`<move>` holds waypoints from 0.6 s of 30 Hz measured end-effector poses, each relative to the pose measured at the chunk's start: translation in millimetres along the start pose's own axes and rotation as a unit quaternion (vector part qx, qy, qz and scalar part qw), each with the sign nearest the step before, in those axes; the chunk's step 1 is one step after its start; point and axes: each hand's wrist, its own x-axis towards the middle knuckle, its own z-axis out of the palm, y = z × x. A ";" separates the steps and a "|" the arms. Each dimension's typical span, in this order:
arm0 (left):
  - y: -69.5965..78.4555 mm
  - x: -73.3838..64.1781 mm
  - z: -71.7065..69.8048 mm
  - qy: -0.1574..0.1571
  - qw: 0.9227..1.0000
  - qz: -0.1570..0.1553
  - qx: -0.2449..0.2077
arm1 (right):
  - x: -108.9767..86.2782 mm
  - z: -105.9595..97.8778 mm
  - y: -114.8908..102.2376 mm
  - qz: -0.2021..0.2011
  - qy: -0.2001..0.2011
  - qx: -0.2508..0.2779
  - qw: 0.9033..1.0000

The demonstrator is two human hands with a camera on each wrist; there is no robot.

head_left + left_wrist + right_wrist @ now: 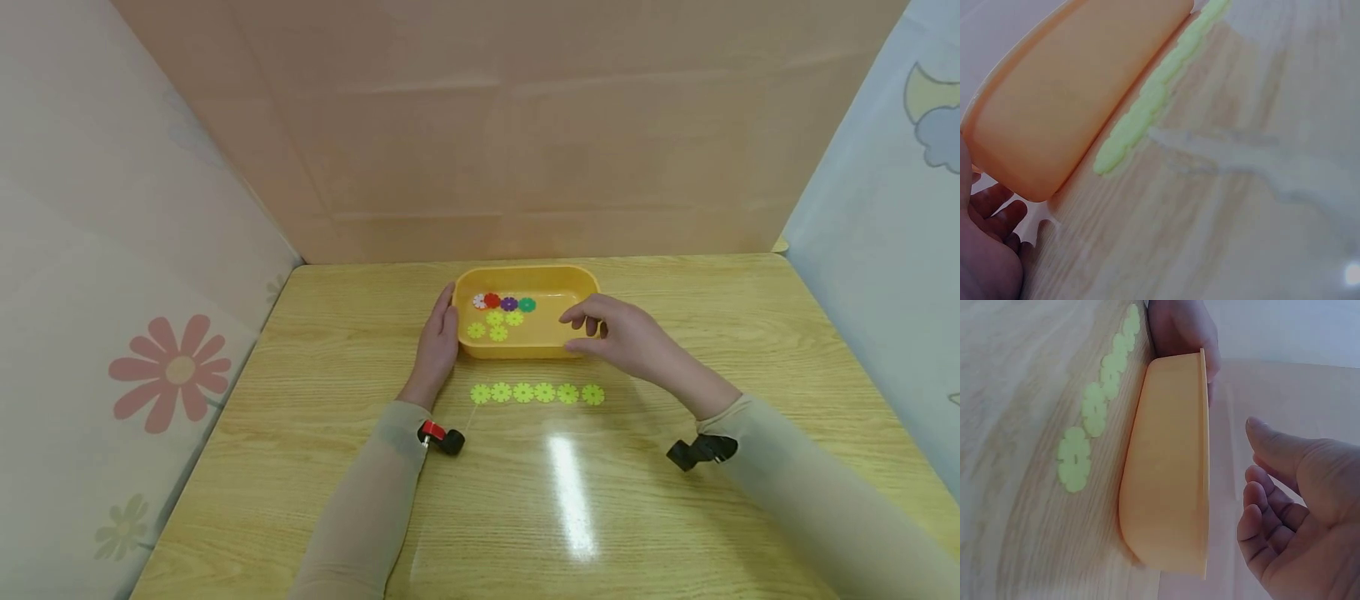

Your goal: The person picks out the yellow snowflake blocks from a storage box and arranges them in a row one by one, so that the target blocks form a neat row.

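Note:
My left hand (437, 346) rests against the left end of a yellow plastic basin (517, 352), its fingers along the outer wall near the rim. Over the basin's right end hovers my right hand (626, 337), fingers loosely bent and a gap between thumb and index finger, with nothing held. Inside the basin, toward the left, lie flower-shaped plastic discs: a white disc (480, 301), a red disc (492, 300), a purple disc (509, 304), a green disc (527, 305) and several yellow-green discs (498, 332). In front of the basin, a row of yellow-green discs (523, 392) lies flat, left to right.
The wood-grain table (300, 467) carries the basin and the row of discs. A plain tan panel (495, 133) rises behind its far edge. Flower-patterned cloth (67, 275) stands on the left, pale cloth (885, 275) on the right. A bright reflection shows on the tabletop.

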 end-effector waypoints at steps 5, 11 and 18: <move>1.1 -1.2 -0.6 0.000 1.000 0.000 0.006 | 18.5 4.9 -3.1 0.007 -0.003 0.010 1.000; 2.0 -1.4 0.0 0.001 1.000 -0.002 0.009 | 39.6 11.0 -4.3 0.013 -0.008 0.014 1.000; 3.8 -1.9 0.1 0.002 1.000 0.002 0.011 | 60.7 19.1 -3.2 0.029 -0.016 0.007 0.999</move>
